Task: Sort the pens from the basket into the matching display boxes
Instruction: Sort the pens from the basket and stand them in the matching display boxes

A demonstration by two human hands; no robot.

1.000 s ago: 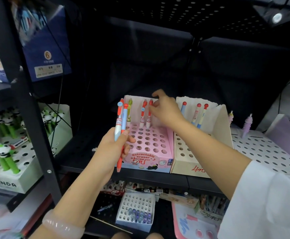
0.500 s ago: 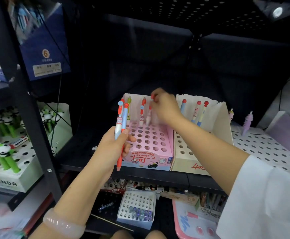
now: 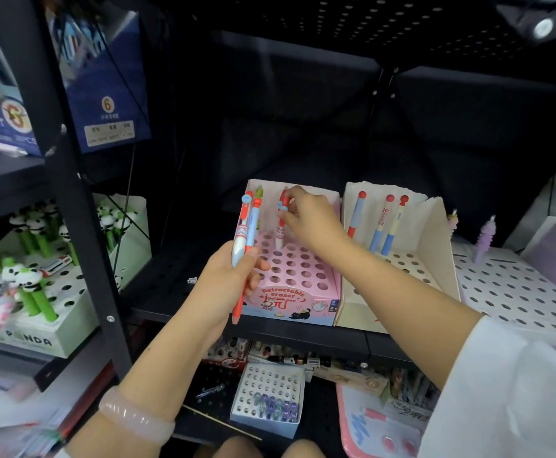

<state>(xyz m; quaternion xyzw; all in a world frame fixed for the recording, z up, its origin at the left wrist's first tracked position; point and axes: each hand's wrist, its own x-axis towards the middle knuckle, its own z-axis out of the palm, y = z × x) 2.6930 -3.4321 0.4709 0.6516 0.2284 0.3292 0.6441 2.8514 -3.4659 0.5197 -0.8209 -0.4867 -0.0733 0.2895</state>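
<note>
My left hand (image 3: 225, 281) grips two upright pens (image 3: 245, 239), one blue and white, one blue and red, in front of the pink display box (image 3: 299, 297). My right hand (image 3: 313, 221) reaches over that box and pinches the top of a red and white pen (image 3: 281, 223) standing in a back-row hole. A green-topped pen (image 3: 258, 196) stands at the box's back left. Right of it, the cream display box (image 3: 441, 246) holds three red-capped pens (image 3: 380, 223) against its back wall. No basket is in view.
A black shelf post (image 3: 71, 180) rises at the left, with a panda pen box (image 3: 35, 292) behind it. A lilac perforated box (image 3: 514, 289) sits at the right. The lower shelf carries a small white holed box (image 3: 266, 401) and a pink tray (image 3: 375, 428).
My right hand has shifted slightly left along the pink box's back row and now pinches the red and white pen. My left hand with its two pens has stayed put.
</note>
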